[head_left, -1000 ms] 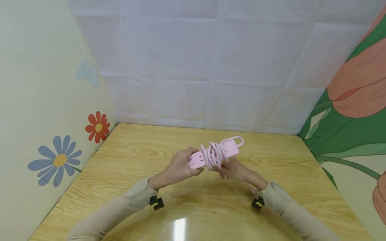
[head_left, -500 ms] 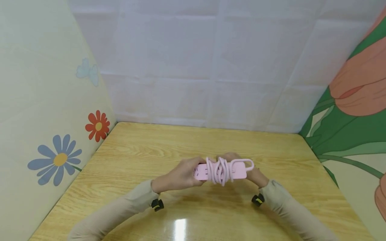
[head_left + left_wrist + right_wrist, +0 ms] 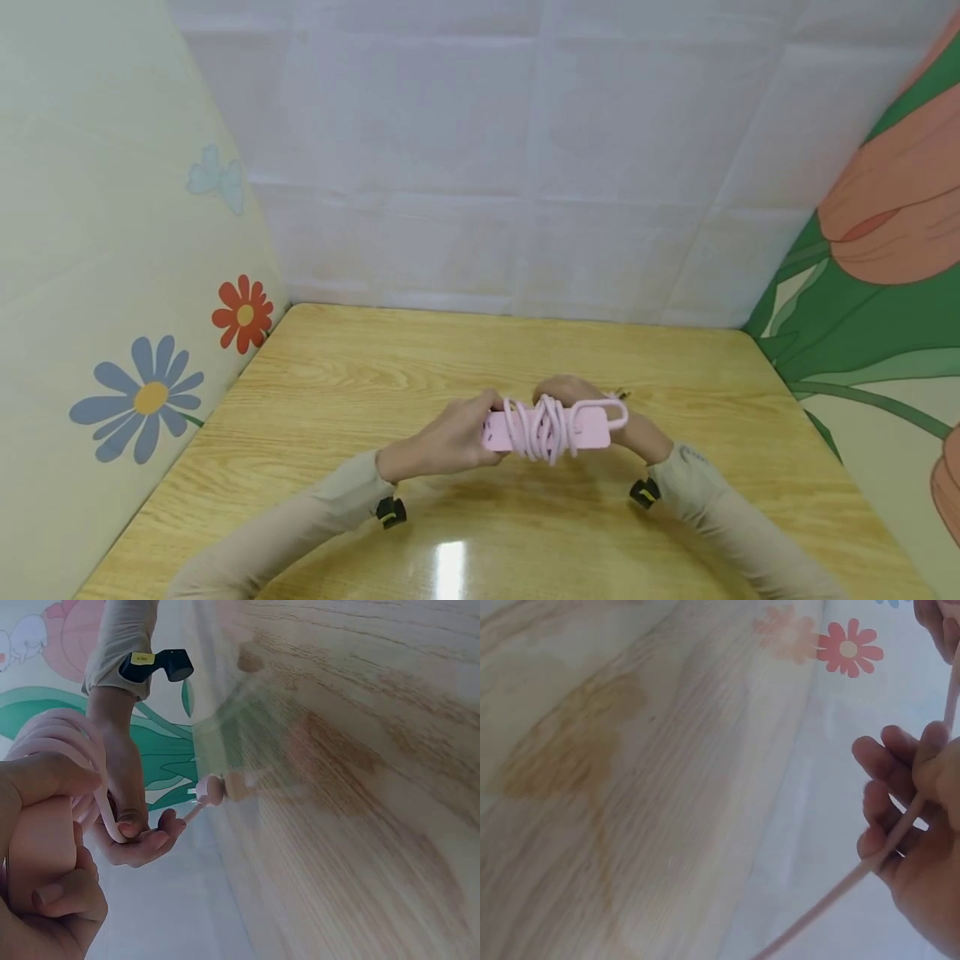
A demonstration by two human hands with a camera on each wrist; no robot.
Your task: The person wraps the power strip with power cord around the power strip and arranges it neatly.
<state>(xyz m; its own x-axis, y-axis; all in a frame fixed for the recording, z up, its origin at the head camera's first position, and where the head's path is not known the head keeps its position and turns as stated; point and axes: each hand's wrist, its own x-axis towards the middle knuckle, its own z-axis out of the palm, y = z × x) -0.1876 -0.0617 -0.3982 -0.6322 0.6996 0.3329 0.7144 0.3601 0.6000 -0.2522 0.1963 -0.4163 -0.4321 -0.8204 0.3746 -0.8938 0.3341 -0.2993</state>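
A pink power strip [image 3: 596, 429] is held above the table, its pink cord [image 3: 551, 429] wound several times round its middle. My left hand [image 3: 450, 437] grips the strip's left end, thumb on one side and fingers curled on the other. Behind the strip, my right hand [image 3: 573, 390] is partly hidden in the head view. The right wrist view shows its thumb and curled fingers holding a loose run of cord [image 3: 817, 909]. Beyond the right fingers, in the left wrist view, the pink plug [image 3: 211, 790] hangs close to the tabletop.
The wood-grain table [image 3: 360, 350] has a glossy top. A pale cloth wall [image 3: 420, 167] closes its far side, a flower-printed wall [image 3: 112, 267] its left, and a tulip-printed wall [image 3: 885, 350] its right. Black wrist cameras [image 3: 391, 512] sit under both cuffs.
The power strip has come down and turned from tilted to nearly level. My right hand has gone from below the strip to behind its upper edge, moving on slightly in the last half second.
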